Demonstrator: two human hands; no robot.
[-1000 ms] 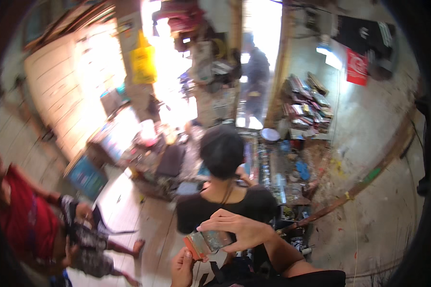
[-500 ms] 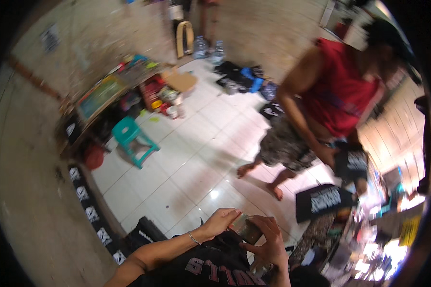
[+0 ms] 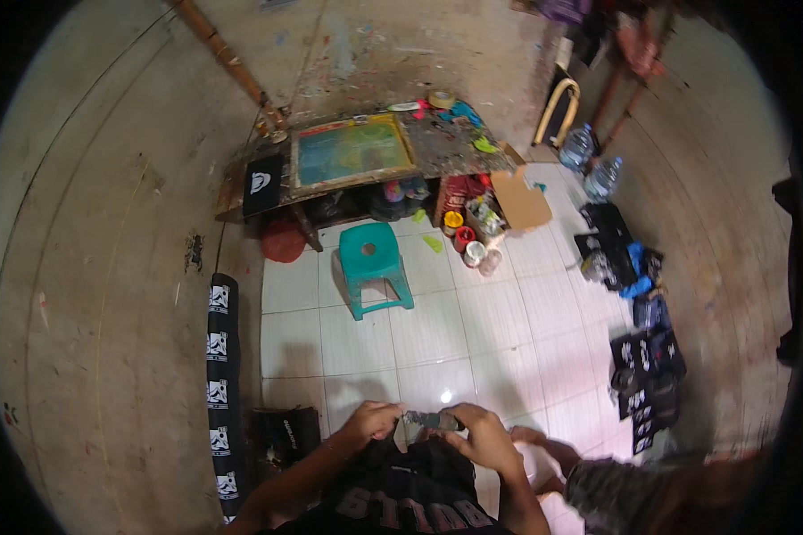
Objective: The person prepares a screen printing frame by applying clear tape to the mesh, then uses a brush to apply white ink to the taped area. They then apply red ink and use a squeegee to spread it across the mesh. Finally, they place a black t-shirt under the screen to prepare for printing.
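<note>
Both hands are low in the middle, in front of my dark shirt. They hold a small flat, dark grey-green object [image 3: 430,419] between them; its exact kind I cannot make out. My left hand [image 3: 375,421] pinches its left end with closed fingers. Around its right end my right hand [image 3: 484,435] is closed, the back of the hand facing up. Parts of the object are hidden by the fingers.
Ahead stands a low worktable [image 3: 330,193] with a framed printing screen [image 3: 352,150]. A green stool [image 3: 368,254] is before it, with paint pots [image 3: 464,238] to the right. Dark cloth pieces [image 3: 647,357] lie along the right. Another person's leg [image 3: 616,490] is close at lower right.
My view has swung right to left toward the worktable, so the other person in red is now mostly out of view. The object in my hands now shows a thinner side.
</note>
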